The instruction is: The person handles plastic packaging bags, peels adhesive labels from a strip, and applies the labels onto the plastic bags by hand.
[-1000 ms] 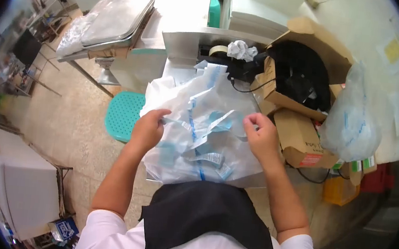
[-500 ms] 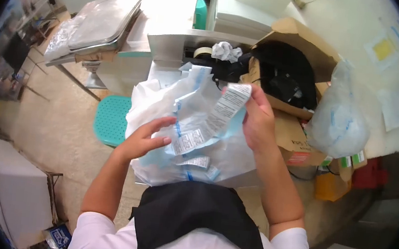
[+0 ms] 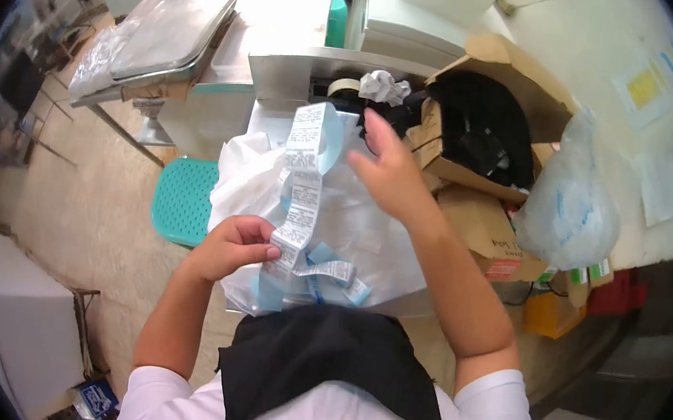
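A long strip of printed labels (image 3: 304, 176) with a light blue back runs up and down over white plastic bags (image 3: 367, 233). My left hand (image 3: 237, 247) pinches the strip near its lower part. To the right of the strip's upper end, my right hand (image 3: 387, 166) is raised with thumb and fingers apart, touching nothing. The strip's lower end curls near the apron, with printed loops (image 3: 331, 270) lying on the plastic.
Behind the bags are crumpled paper (image 3: 384, 87) and a tape roll (image 3: 343, 88). An open cardboard box (image 3: 439, 131) with black items and a hanging clear bag (image 3: 573, 212) stand at right. A green stool (image 3: 183, 199) and metal trays (image 3: 174, 32) are at left.
The strip has swung from a slant to nearly upright. My right hand has let go of it and moved left; my left hand has closed on its lower part.
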`<state>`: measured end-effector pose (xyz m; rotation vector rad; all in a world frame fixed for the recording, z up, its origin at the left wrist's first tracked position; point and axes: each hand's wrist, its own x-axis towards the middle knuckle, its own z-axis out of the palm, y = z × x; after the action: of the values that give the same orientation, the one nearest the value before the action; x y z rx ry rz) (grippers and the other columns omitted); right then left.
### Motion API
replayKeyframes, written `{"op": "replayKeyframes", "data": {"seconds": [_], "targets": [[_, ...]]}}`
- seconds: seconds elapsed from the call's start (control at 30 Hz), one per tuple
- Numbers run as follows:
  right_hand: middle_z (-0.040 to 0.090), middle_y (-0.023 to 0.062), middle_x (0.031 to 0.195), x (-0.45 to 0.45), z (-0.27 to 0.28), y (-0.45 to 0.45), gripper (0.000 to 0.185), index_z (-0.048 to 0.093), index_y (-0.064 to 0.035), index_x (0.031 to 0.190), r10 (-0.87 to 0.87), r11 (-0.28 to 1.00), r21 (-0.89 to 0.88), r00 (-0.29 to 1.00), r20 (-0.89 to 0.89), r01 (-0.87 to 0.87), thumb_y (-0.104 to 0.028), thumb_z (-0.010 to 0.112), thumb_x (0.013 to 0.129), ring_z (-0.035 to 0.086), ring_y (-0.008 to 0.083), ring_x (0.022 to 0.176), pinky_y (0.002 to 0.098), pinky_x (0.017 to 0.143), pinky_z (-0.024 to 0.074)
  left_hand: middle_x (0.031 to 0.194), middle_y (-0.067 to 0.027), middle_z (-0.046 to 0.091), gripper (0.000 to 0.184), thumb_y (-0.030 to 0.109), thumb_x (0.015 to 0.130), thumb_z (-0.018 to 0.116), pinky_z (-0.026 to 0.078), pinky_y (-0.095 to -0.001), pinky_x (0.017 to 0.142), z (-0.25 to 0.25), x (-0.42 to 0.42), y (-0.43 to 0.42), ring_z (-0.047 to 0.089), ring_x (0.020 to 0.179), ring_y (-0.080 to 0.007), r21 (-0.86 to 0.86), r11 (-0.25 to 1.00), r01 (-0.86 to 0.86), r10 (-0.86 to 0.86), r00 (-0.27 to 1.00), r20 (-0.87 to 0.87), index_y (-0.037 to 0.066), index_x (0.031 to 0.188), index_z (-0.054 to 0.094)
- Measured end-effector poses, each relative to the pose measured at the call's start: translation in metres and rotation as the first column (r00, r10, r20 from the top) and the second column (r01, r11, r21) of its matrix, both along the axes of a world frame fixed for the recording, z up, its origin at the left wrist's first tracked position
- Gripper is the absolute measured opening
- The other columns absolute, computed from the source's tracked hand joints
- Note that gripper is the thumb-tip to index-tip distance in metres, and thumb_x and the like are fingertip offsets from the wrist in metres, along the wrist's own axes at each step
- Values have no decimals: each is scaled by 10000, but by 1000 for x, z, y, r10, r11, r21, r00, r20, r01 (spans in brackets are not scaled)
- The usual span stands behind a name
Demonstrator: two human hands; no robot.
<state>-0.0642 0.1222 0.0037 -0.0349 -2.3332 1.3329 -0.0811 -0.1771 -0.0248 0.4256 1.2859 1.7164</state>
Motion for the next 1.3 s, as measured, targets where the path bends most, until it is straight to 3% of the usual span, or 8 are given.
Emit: {"op": "replayKeyframes", "data": {"seconds": [0.13, 0.2, 0.47, 0.57, 0.63, 0.87, 1.13, 1.3], "targets": [[691, 247, 1147, 62, 0, 16, 539, 619, 28, 1225, -129, 924, 331, 660, 740, -191, -367, 706, 870, 671, 394, 1057, 457, 911, 526, 962, -8, 713, 135, 48, 906, 731, 532, -259, 798, -8, -1, -5, 658, 866, -85, -50, 996, -74, 74, 997, -9, 26, 1026, 674], [706, 213, 1092, 78, -23, 13, 517, 636, -5, 1166, -254, 881, 438, 602, 757, -179, -408, 715, 853, 680, 393, 1015, 466, 884, 531, 965, -9, 713, 144, 63, 907, 732, 531, -259, 801, -12, -1, -6, 659, 868, -88, -64, 996, -69, 70, 997, 12, 29, 1033, 673], [720, 188, 1010, 72, -83, 34, 383, 617, -2, 1152, -293, 824, 551, 735, 612, -131, -308, 669, 926, 709, 321, 927, 468, 767, 532, 989, -12, 710, 160, 88, 899, 739, 514, -277, 847, -3, -3, 11, 649, 906, -96, -52, 994, -97, 98, 995, 33, 33, 1034, 674], [736, 135, 1050, 45, -100, 47, 368, 625, -19, 1212, -119, 948, -197, 851, 512, 251, -239, 685, 924, 719, 240, 911, 384, 758, 544, 975, -4, 710, 152, 118, 910, 731, 509, -262, 827, -4, 6, 16, 646, 884, -96, -60, 990, -128, 132, 989, 62, 40, 1029, 677], [738, 101, 1081, 40, -69, 20, 354, 639, -32, 1221, -135, 905, -328, 915, 381, 270, -189, 706, 911, 710, 201, 919, 337, 766, 540, 973, -5, 710, 151, 131, 913, 726, 509, -259, 826, -10, 10, 20, 651, 878, -103, -97, 982, -164, 174, 978, 115, 47, 1027, 674], [701, 117, 1112, 82, -7, -31, 281, 717, -75, 1078, 150, 980, 126, 987, 63, -157, -170, 794, 825, 694, 280, 948, 346, 805, 546, 992, -90, 717, 198, 192, 972, 655, 553, -318, 841, -15, 24, 47, 693, 880, -169, -74, 975, -212, 224, 905, 363, 22, 1074, 651], [669, 89, 1115, 98, 3, -43, 197, 744, -118, 966, 142, 924, 346, 986, 89, -164, -186, 792, 787, 652, 292, 998, 406, 839, 516, 1126, -111, 703, 306, 153, 982, 615, 530, -325, 932, 2, 33, 60, 676, 1018, -184, 125, 975, -186, 60, 754, 654, -16, 1237, 617], [672, 82, 1106, 102, -1, -41, 173, 746, -120, 962, 103, 920, 376, 993, 51, -115, -167, 773, 798, 651, 291, 1009, 410, 838, 512, 1130, -69, 704, 301, 85, 949, 632, 517, -287, 908, -2, 36, 57, 664, 1010, -140, 56, 998, -30, 11, 951, 309, 0, 1238, 627]]}}
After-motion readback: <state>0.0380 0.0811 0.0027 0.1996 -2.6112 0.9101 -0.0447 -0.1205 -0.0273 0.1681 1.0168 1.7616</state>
